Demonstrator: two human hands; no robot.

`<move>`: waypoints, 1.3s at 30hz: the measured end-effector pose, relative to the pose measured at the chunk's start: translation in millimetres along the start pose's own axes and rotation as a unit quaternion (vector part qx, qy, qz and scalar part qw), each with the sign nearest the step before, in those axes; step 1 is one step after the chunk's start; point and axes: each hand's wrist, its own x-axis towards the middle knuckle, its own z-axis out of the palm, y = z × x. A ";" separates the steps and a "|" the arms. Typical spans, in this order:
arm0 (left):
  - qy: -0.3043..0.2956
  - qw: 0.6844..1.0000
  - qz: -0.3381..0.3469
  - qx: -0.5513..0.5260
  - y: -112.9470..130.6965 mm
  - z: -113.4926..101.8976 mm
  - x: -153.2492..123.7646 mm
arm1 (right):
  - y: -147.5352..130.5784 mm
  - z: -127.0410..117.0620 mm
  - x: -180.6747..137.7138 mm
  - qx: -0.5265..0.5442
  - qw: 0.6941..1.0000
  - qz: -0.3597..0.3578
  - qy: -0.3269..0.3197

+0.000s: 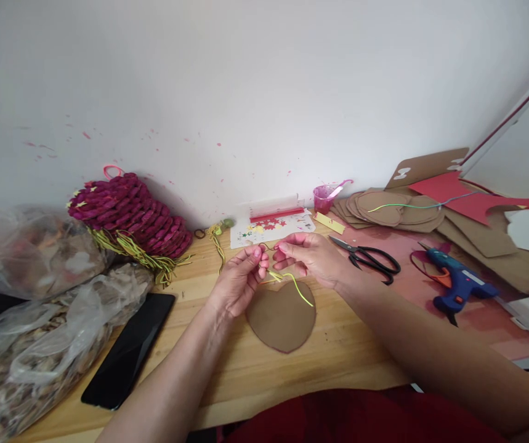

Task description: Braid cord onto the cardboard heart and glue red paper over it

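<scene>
A brown heart-shaped cardboard piece [282, 317] lies flat on the wooden table [264, 375]. Just above its top edge my left hand [241, 280] and my right hand [308, 258] meet, both with fingers pinched on a thin yellow-green cord [298, 289]. The cord's loose end trails down over the heart's upper right. A small loop of cord shows between the fingertips.
Black scissors [370, 258] and a blue glue gun [458, 283] lie to the right, with stacked cardboard hearts [393, 209] and red paper [467, 197] behind. A pink cup [324, 198], sticker sheet [271, 231], dark red woven piece [130, 215], black phone [130, 351] and plastic bags [37, 344] sit left.
</scene>
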 end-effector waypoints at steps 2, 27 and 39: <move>-0.013 1.000 -0.011 0.015 -0.4 0.7 -0.9 | -2.9 -2.4 0.0 -0.001 1.000 0.000 -0.004; -0.031 0.989 -0.072 0.124 -2.8 5.0 -7.7 | -18.9 -14.9 0.2 -0.173 0.974 -0.144 -0.008; 0.018 0.978 0.107 0.177 -6.6 3.6 -3.6 | -2.3 -6.0 -2.7 -0.245 0.963 -0.078 -0.079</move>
